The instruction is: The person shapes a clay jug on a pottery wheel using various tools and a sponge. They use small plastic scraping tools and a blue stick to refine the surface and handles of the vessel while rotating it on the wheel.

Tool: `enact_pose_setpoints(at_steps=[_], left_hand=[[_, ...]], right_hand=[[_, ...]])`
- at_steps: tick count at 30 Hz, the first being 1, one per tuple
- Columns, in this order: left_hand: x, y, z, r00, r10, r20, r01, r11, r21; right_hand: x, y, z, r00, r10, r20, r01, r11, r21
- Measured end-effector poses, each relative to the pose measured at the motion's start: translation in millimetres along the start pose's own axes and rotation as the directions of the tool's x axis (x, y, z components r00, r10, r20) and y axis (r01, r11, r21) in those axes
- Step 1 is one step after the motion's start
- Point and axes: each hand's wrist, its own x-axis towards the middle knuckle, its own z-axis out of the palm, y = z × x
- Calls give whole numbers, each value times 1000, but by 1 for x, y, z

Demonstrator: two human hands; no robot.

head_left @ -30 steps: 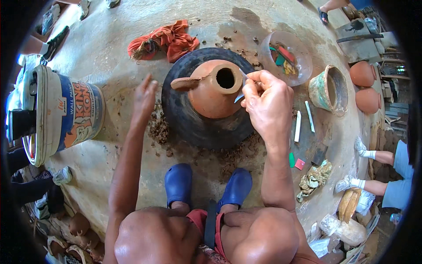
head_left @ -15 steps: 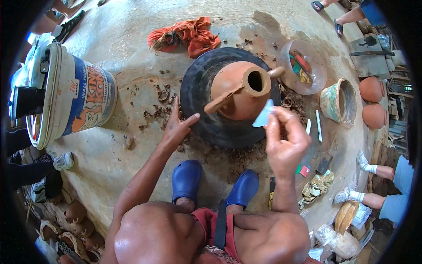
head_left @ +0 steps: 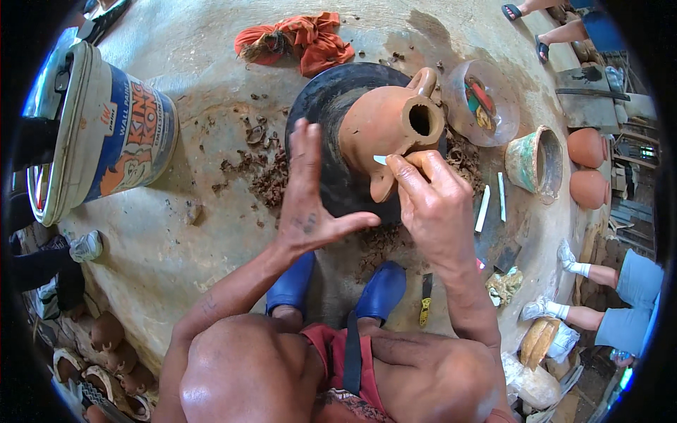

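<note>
An orange-brown clay jug [head_left: 370, 127] with two handles and a dark round mouth stands on a black turning wheel [head_left: 317, 95]. Its mouth faces right, one handle at the back, the other near my right hand. My left hand [head_left: 310, 201] is spread open at the wheel's front left, fingers up and thumb pointing right; whether it touches the wheel I cannot tell. My right hand [head_left: 434, 197] pinches a thin pale blue scraper [head_left: 380, 160] at the front of the jug, just below the mouth, partly hiding the lower handle.
Around lie clay crumbs [head_left: 268, 183], a paint bucket [head_left: 99, 130], an orange cloth [head_left: 314, 39], a clear bowl of tools [head_left: 504, 106], a green-stained pot [head_left: 536, 162], white strips [head_left: 483, 209] and a knife [head_left: 426, 303]. Other people's legs [head_left: 599, 317] and feet are at the sides.
The jug has turned so its handles sit at different angles. My left hand has come rightward to the wheel's front. Since half a second ago, my right hand and scraper have moved in against the jug.
</note>
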Motion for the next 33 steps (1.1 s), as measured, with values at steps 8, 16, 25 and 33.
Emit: enact_pose_setpoints(at_steps=[8, 16, 25, 33], left_hand=[[19, 9, 31, 982, 186, -43, -185, 982, 25], [17, 17, 46, 986, 147, -77, -147, 989, 7], [17, 13, 50, 972, 217, -88, -215, 976, 31], [17, 16, 52, 970, 222, -98, -216, 974, 67]], right_hand=[[-2, -1, -20, 989, -23, 147, 17, 999, 40], [-31, 0, -33, 995, -72, 76, 75, 996, -46], [-14, 8, -16, 979, -144, 142, 154, 986, -62], [-60, -1, -17, 984, -138, 115, 144, 988, -51]])
